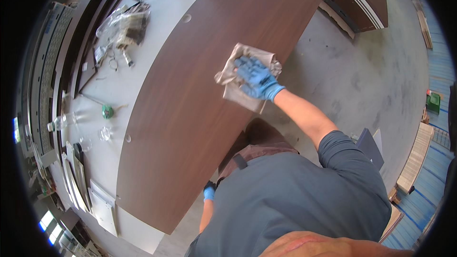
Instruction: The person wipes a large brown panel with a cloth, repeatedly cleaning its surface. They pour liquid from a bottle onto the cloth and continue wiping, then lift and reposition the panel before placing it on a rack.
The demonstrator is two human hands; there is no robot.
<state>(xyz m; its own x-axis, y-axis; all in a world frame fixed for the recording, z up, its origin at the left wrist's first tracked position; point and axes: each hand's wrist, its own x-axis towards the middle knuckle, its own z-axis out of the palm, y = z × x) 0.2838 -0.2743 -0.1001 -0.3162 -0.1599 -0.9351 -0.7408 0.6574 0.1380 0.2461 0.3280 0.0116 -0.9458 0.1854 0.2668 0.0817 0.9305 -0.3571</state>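
Note:
A long brown wood-grain board [190, 95] with one curved side lies across the table. My right hand [256, 77], in a blue glove, lies palm down with fingers spread on a crumpled beige cloth [238, 93]. The cloth rests on the board near its straight edge, and part of it hangs past that edge. My left hand [209, 192], in a blue and dark glove, is low beside the board's near edge, close to my body. Its fingers are mostly hidden, so I cannot tell what they touch.
On the pale table [157, 62] lie a clear plastic bag [126, 24], a green tape measure [107, 111], a plastic bottle [62, 122] and white strips [102, 207]. A dark cabinet-like piece [366, 4] stands at the far right. Cardboard [415, 157] lies at the right.

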